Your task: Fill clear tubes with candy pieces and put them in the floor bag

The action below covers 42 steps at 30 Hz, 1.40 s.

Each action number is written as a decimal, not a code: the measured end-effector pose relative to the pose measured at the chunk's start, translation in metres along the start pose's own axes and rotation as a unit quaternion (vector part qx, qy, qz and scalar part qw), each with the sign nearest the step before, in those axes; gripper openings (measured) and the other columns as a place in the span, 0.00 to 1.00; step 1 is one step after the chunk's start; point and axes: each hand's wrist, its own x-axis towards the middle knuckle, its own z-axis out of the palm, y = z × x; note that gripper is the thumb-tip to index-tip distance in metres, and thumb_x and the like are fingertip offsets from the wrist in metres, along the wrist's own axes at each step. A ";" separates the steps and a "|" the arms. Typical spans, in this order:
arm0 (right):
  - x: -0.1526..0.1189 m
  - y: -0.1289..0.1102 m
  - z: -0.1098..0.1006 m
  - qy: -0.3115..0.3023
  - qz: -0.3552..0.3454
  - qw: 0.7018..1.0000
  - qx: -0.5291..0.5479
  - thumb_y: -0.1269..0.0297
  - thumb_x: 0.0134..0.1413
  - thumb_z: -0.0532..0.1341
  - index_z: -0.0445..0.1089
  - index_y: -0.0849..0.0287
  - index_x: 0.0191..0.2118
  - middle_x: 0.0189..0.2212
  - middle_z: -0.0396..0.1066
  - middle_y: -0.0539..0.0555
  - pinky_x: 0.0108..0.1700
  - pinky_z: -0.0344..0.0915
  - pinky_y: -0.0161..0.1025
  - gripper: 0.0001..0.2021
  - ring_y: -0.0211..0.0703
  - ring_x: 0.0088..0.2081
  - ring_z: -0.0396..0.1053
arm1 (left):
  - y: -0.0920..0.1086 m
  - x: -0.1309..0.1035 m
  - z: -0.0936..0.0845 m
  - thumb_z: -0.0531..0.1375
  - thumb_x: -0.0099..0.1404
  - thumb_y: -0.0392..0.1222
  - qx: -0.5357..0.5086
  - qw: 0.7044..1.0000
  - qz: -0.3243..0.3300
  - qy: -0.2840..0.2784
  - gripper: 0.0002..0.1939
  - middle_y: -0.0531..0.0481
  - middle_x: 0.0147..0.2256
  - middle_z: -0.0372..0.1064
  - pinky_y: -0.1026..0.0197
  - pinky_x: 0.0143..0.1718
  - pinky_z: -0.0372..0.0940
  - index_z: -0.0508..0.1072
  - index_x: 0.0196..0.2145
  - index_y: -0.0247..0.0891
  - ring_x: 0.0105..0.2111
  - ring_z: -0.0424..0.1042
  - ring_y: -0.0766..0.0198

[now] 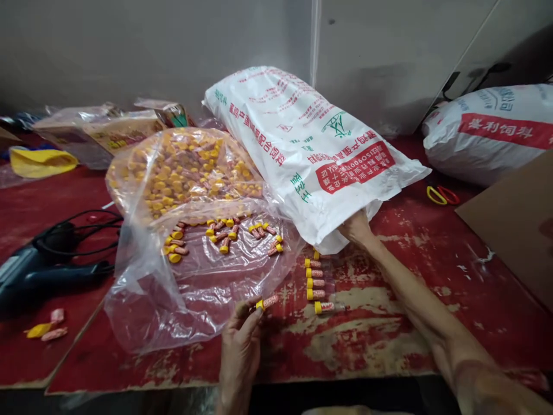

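Note:
Near the table's front edge, my left hand (242, 334) pinches a small yellow-capped tube (268, 301) with a red-and-white printed body. My right hand (358, 226) reaches into the mouth of a large white woven sack (311, 150) with red and green printing; its fingers are hidden inside. Below the sack's mouth, several similar tubes (315, 283) lie in a column on the table, caps to the left. A clear plastic bag (181, 305) to the left is filled at its far end with many yellow-capped tubes (190, 173), and several more lie loose on its near part.
The worn red table (367, 340) carries a dark heat gun or drill-like tool (64, 271) with a cord at left, beside several loose pieces (47, 329). Plastic-wrapped boxes (125, 129) stand behind. Rightward are yellow-and-red-handled scissors (443, 195), another sack (488, 138) and cardboard (514, 213).

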 end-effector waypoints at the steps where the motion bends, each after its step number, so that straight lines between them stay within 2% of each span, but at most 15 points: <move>1: -0.018 0.002 -0.012 -0.006 0.006 1.000 0.020 0.62 0.56 0.59 0.72 0.62 0.46 0.44 0.71 0.63 0.50 0.60 0.52 0.15 0.56 0.48 0.64 | -0.002 -0.005 0.007 0.72 0.40 0.41 -0.013 1.000 -0.011 -0.018 0.18 0.51 0.33 0.75 0.65 0.33 0.69 0.75 0.31 0.36 0.33 0.74 0.64; 5: -0.093 -0.013 -0.058 -0.042 -0.019 0.972 0.229 0.60 0.61 0.55 0.68 0.56 0.51 0.43 0.70 0.57 0.46 0.65 0.42 0.14 0.45 0.44 0.67 | -0.014 -0.023 0.041 0.72 0.42 0.39 -0.028 0.996 -0.030 -0.084 0.18 0.52 0.32 0.74 0.67 0.32 0.69 0.75 0.33 0.36 0.31 0.74 0.65; 8: -0.128 -0.039 -0.076 -0.077 -0.048 0.947 0.309 0.61 0.62 0.56 0.66 0.56 0.53 0.42 0.69 0.56 0.42 0.66 0.37 0.15 0.40 0.42 0.68 | -0.027 -0.037 0.064 0.70 0.46 0.40 -0.037 0.987 -0.033 -0.154 0.19 0.51 0.33 0.74 0.65 0.32 0.69 0.73 0.38 0.37 0.31 0.75 0.65; 10: -0.138 -0.052 -0.080 -0.098 -0.076 0.940 0.319 0.62 0.62 0.56 0.66 0.57 0.54 0.41 0.68 0.57 0.39 0.66 0.37 0.16 0.40 0.40 0.68 | -0.034 -0.045 0.073 0.70 0.48 0.40 -0.040 0.981 -0.035 -0.187 0.19 0.50 0.34 0.74 0.64 0.32 0.70 0.72 0.38 0.37 0.30 0.75 0.64; 13: -0.141 -0.063 -0.078 -0.098 -0.100 0.939 0.315 0.62 0.61 0.57 0.69 0.57 0.52 0.40 0.70 0.57 0.42 0.65 0.41 0.15 0.43 0.40 0.67 | -0.040 -0.052 0.074 0.71 0.47 0.40 -0.036 0.981 -0.034 -0.185 0.18 0.51 0.33 0.73 0.64 0.32 0.69 0.72 0.35 0.35 0.28 0.74 0.67; 16: -0.142 -0.069 -0.074 -0.064 -0.032 0.931 0.359 0.60 0.58 0.60 0.72 0.56 0.45 0.37 0.72 0.55 0.44 0.63 0.44 0.11 0.45 0.40 0.66 | -0.042 -0.055 0.069 0.71 0.46 0.40 -0.048 0.986 -0.029 -0.159 0.18 0.53 0.33 0.73 0.65 0.30 0.68 0.72 0.36 0.36 0.27 0.72 0.69; 18: -0.145 -0.074 -0.070 -0.032 0.076 0.891 0.447 0.58 0.57 0.61 0.72 0.55 0.43 0.36 0.71 0.53 0.40 0.65 0.42 0.11 0.42 0.36 0.67 | -0.042 -0.055 0.065 0.70 0.47 0.40 -0.055 0.987 -0.024 -0.148 0.17 0.52 0.33 0.73 0.67 0.30 0.67 0.73 0.36 0.36 0.29 0.72 0.69; 20: -0.150 -0.080 -0.064 0.017 0.180 0.818 0.545 0.56 0.55 0.61 0.69 0.54 0.42 0.35 0.70 0.52 0.34 0.65 0.38 0.11 0.39 0.31 0.66 | -0.044 -0.056 0.063 0.70 0.48 0.40 -0.062 0.988 -0.021 -0.140 0.16 0.51 0.34 0.73 0.67 0.32 0.66 0.74 0.35 0.36 0.31 0.72 0.69; 22: -0.156 -0.088 -0.059 0.067 0.238 0.751 0.612 0.54 0.52 0.63 0.66 0.54 0.41 0.34 0.69 0.50 0.33 0.67 0.38 0.13 0.37 0.28 0.66 | -0.046 -0.058 0.064 0.70 0.47 0.40 -0.072 0.987 -0.023 -0.142 0.16 0.50 0.34 0.73 0.67 0.34 0.65 0.74 0.35 0.36 0.32 0.72 0.68; 25: -0.163 -0.099 -0.054 0.100 0.264 0.715 0.640 0.56 0.48 0.66 0.63 0.54 0.40 0.34 0.68 0.50 0.39 0.69 0.40 0.16 0.39 0.32 0.69 | -0.049 -0.061 0.067 0.70 0.47 0.40 -0.080 0.984 -0.027 -0.155 0.15 0.49 0.35 0.74 0.65 0.37 0.65 0.75 0.34 0.36 0.34 0.72 0.67; 31: -0.168 -0.116 -0.058 0.030 0.248 0.735 0.631 0.57 0.47 0.67 0.62 0.54 0.39 0.36 0.70 0.51 0.41 0.69 0.39 0.17 0.41 0.38 0.70 | -0.062 -0.063 0.070 0.71 0.44 0.39 -0.082 0.989 -0.025 -0.120 0.15 0.52 0.31 0.73 0.66 0.37 0.64 0.75 0.31 0.36 0.31 0.70 0.70; 34: -0.166 -0.116 -0.065 -0.043 0.230 0.781 0.579 0.56 0.49 0.65 0.63 0.55 0.37 0.36 0.69 0.50 0.37 0.68 0.35 0.14 0.38 0.35 0.69 | -0.068 -0.066 0.069 0.71 0.46 0.40 -0.063 0.991 -0.020 -0.116 0.13 0.51 0.31 0.74 0.63 0.40 0.65 0.77 0.31 0.35 0.33 0.71 0.67; 37: -0.166 -0.112 -0.072 -0.131 0.207 0.831 0.499 0.56 0.51 0.63 0.65 0.57 0.36 0.30 0.68 0.48 0.30 0.63 0.31 0.12 0.35 0.29 0.65 | -0.072 -0.073 0.068 0.69 0.49 0.42 -0.027 0.992 -0.010 -0.124 0.11 0.49 0.32 0.75 0.63 0.41 0.65 0.78 0.32 0.35 0.34 0.72 0.65; 39: -0.168 -0.113 -0.074 -0.139 0.197 0.844 0.480 0.56 0.52 0.62 0.66 0.58 0.36 0.29 0.68 0.49 0.28 0.62 0.31 0.11 0.34 0.27 0.65 | -0.075 -0.078 0.067 0.67 0.53 0.43 -0.002 0.991 0.002 -0.135 0.12 0.48 0.36 0.76 0.61 0.44 0.65 0.79 0.35 0.36 0.38 0.73 0.63; 42: -0.179 -0.123 -0.067 -0.090 0.222 0.839 0.488 0.54 0.52 0.62 0.67 0.58 0.37 0.31 0.70 0.51 0.28 0.64 0.32 0.13 0.35 0.27 0.67 | -0.080 -0.085 0.066 0.64 0.57 0.45 0.029 0.987 0.014 -0.155 0.15 0.46 0.42 0.76 0.58 0.48 0.65 0.79 0.41 0.37 0.42 0.72 0.59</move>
